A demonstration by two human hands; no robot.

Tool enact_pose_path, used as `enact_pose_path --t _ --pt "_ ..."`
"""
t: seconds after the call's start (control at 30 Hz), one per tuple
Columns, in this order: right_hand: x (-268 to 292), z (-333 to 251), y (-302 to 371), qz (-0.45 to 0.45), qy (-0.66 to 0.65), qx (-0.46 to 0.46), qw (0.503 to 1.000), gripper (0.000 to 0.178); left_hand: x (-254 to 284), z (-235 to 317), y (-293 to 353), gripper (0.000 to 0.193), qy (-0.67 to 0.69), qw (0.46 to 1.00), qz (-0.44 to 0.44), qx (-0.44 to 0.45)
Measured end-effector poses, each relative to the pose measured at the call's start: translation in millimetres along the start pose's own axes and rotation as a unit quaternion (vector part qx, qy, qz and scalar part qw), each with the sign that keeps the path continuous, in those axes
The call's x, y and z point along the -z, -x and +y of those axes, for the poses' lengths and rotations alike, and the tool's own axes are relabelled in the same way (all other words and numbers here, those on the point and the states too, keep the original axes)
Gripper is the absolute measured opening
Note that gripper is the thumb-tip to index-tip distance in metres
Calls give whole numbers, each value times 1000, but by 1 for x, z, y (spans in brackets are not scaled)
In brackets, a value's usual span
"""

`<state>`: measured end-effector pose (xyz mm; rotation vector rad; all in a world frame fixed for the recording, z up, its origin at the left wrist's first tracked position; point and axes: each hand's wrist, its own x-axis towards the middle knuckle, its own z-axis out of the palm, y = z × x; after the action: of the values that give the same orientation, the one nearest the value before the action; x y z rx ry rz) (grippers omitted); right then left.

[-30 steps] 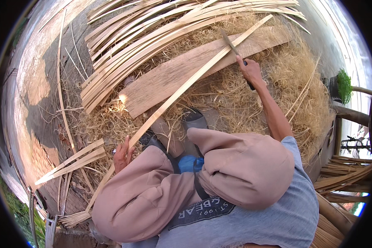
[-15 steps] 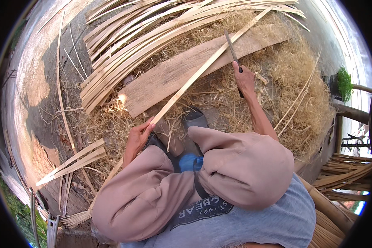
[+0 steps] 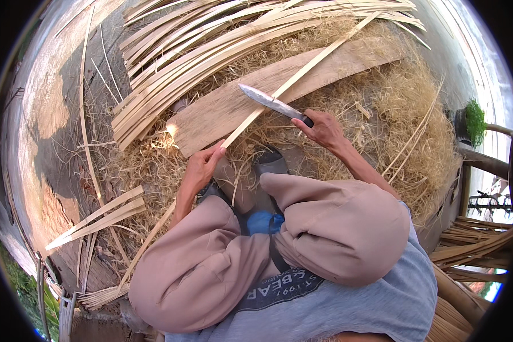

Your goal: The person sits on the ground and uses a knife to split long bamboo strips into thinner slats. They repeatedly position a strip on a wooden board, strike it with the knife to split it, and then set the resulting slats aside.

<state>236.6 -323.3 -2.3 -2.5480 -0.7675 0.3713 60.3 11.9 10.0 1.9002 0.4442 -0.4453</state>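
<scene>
My left hand (image 3: 204, 166) pinches a long pale bamboo strip (image 3: 246, 122) just in front of my left knee. From there the strip slants away to the upper right, across a flat wooden board (image 3: 216, 118). My right hand (image 3: 323, 129) is wrapped round the dark handle of a knife (image 3: 268, 101). The knife's broad blade points left and lies across the strip, its flat side showing. Whether the edge touches the strip I cannot tell. Behind my left hand, a length of strip runs back beside my left thigh.
Beyond the board, many split strips (image 3: 171, 85) lie side by side. Curly shavings (image 3: 404, 114) cover the ground around the board and to the right. A few strips (image 3: 105, 215) lie at the left. Bundled strips (image 3: 473, 242) and a green plant (image 3: 474, 122) are at the right.
The knife has swung from pointing away, nearly upright in the picture, to pointing left across the strip. My right hand has come nearer; my left hand has shifted slightly forward and right.
</scene>
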Motion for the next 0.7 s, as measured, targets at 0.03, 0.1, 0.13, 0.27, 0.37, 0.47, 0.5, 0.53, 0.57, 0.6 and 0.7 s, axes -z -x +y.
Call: enact_pose_path --t 0.03,0.1,0.13,0.27,0.37,0.47,0.5,0.53,0.57,0.6,0.7 --pt "-3 -13 7 -32 -26 -34 999 51 -1 1 1 46 -8 1000 -5 18" --pt "-30 -30 23 -26 10 54 998 53 -4 -21 4 46 -10 999 -2 43" --pt "-40 -28 31 11 22 107 994 55 -7 -36 5 46 -6 999 -6 44" --pt "6 84 -6 115 -32 -205 971 68 -12 -54 11 44 68 995 25 -64" --pt "31 141 -26 207 -82 -284 933 71 -14 -45 10 44 34 998 34 -34" --pt "-3 42 -16 47 -80 -189 977 70 -19 -38 30 42 -62 993 95 17" --pt "-15 6 -9 -12 -107 -149 983 70 -16 -28 31 42 -96 988 121 21" --pt "-25 -8 3 10 -76 -65 995 70 -12 -30 35 42 -86 988 123 24" --pt "-39 -16 17 30 -46 17 998 70 -5 -38 43 41 -77 989 122 28" --pt "-39 -5 16 33 -38 -1 999 70 4 -48 54 41 -69 990 121 33" --pt "-3 70 -25 72 -57 -171 981 70 32 -121 107 43 43 990 131 3"
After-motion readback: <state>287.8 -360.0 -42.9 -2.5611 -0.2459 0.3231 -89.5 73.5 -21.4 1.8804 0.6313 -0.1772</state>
